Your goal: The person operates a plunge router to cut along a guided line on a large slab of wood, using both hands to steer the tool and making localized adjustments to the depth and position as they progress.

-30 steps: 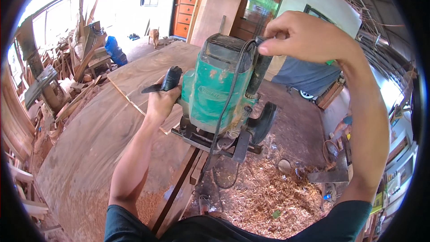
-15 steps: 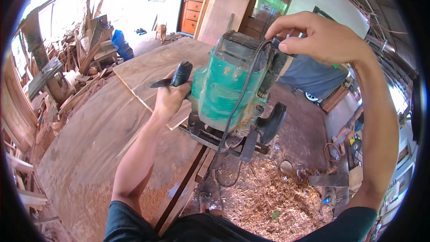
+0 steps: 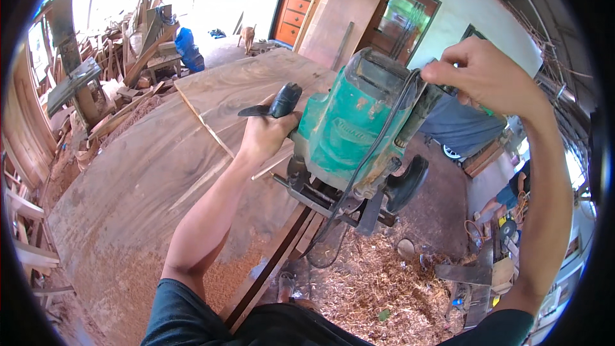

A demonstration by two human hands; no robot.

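Observation:
A green plunge router (image 3: 349,129) stands tilted in front of me, its base on a narrow wooden piece (image 3: 264,277) with a long dark slot. My left hand (image 3: 266,136) is wrapped around the router's left black handle (image 3: 284,100). Up at the top right, my right hand (image 3: 487,78) has its fingers closed at the head of the dark adjustment post (image 3: 418,115); the fingers partly hide what they pinch. The right black handle (image 3: 408,186) has no hand on it. A black cord (image 3: 379,143) hangs down across the router's front.
A broad wooden slab (image 3: 144,195) with sawdust and thin strips (image 3: 204,119) lies left. Wood shavings (image 3: 378,285) cover the floor at lower right. Scrap wood (image 3: 122,64) is piled far left. A dog (image 3: 246,38) stands near the orange door (image 3: 301,3). Another person (image 3: 509,195) is partly visible right.
The view has shifted, so the router sits further right in the picture. My right hand's fingers have turned and drawn together at the post's top. The left hand keeps its handle.

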